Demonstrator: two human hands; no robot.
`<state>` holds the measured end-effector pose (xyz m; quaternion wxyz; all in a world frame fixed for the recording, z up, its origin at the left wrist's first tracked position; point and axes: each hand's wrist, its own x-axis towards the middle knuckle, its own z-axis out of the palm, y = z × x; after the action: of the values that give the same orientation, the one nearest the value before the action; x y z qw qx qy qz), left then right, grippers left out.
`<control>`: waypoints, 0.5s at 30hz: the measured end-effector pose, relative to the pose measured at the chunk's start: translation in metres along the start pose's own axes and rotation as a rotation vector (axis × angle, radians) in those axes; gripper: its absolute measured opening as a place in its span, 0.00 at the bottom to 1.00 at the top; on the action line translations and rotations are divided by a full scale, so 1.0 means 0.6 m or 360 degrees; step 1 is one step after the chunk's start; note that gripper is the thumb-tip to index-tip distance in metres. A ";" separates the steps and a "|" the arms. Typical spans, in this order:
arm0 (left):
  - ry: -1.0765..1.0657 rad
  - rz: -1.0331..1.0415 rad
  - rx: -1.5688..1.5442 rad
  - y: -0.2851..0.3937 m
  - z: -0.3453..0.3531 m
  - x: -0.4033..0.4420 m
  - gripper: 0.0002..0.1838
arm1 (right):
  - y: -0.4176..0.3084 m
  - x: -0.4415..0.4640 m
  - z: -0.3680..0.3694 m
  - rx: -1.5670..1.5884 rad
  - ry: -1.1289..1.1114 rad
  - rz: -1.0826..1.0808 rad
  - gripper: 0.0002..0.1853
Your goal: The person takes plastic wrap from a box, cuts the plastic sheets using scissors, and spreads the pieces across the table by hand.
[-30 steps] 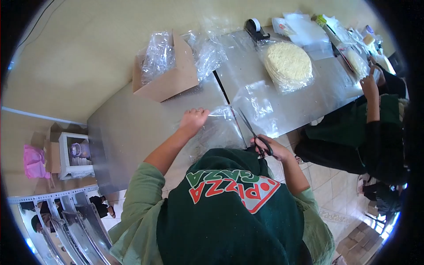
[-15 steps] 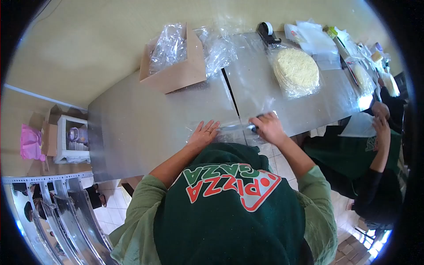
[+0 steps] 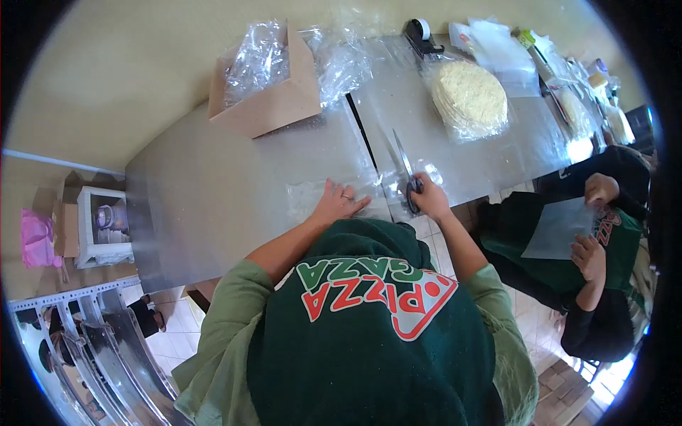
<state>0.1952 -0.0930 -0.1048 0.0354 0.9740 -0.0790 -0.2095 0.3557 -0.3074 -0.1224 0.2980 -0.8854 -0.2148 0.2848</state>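
My left hand lies with fingers stretched out on a piece of clear plastic film near the table's front edge. My right hand is closed round the dark handles of a pair of scissors. The blades point away from me over the steel table and look closed. More crinkled clear plastic lies beside the scissors and my right hand. Where the two pieces of plastic meet, I cannot tell whether they are joined.
A cardboard box of clear plastic stands at the back left. A wrapped stack of pale round flatbreads and a tape dispenser sit at the back right. To my right, a co-worker holds a translucent sheet. A dark seam crosses the steel table.
The scissors have swung from pointing left across the plastic towards my left hand to pointing away from me. My view has shifted slightly. The co-worker's hands and sheet have moved.
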 end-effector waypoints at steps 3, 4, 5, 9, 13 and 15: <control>0.0660 0.0248 -0.0034 -0.009 0.116 0.056 0.30 | -0.017 0.006 -0.021 0.0279 -0.0078 -0.0047 0.34; 0.0753 0.0276 -0.0195 -0.001 0.120 0.060 0.29 | -0.020 -0.004 -0.029 0.0402 -0.0110 -0.0094 0.36; 0.0841 0.0301 -0.0362 0.006 0.125 0.063 0.29 | -0.024 -0.016 -0.039 0.0524 -0.0145 -0.0138 0.38; 0.0900 0.0116 -0.0154 0.035 0.074 0.037 0.27 | -0.023 -0.149 -0.080 0.0751 -0.0809 -0.0041 0.39; 0.1067 0.0157 -0.0136 0.024 0.076 0.053 0.20 | 0.021 -0.241 -0.055 0.0659 -0.1164 0.0166 0.40; 0.1184 0.0173 -0.0262 0.019 0.076 0.057 0.17 | 0.026 -0.251 -0.042 0.0711 -0.1212 0.0276 0.42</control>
<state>0.2058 -0.1118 -0.1590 0.1509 0.9717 -0.0951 0.1547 0.2627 -0.4118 -0.0590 0.3566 -0.6461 -0.1676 0.6537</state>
